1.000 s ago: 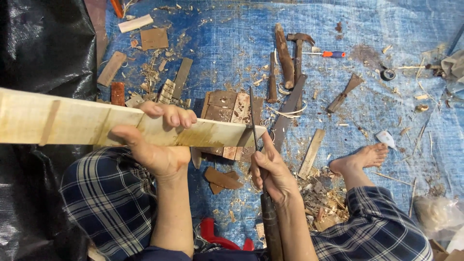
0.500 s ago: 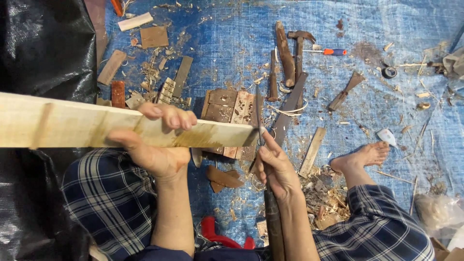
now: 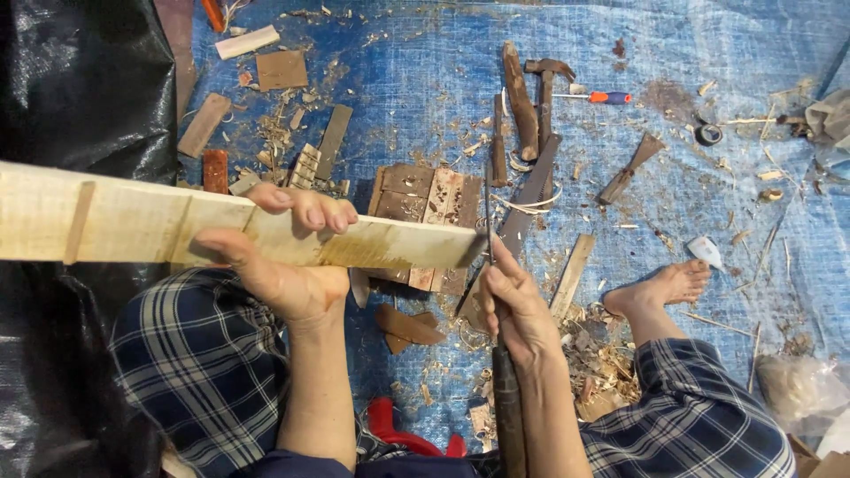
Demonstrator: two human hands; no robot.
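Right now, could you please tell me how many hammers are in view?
1. The hammer lies on the blue tarp, beyond the right hand. Others may be hidden under scraps.

1. A clear, crumpled plastic bag lies on the blue tarp at the lower right edge, pale and cloudy, its contents too blurred to tell.
2. Just below it, at the bottom right corner, shows the corner of a brown cardboard box.
3. No labels, signs or screens show.
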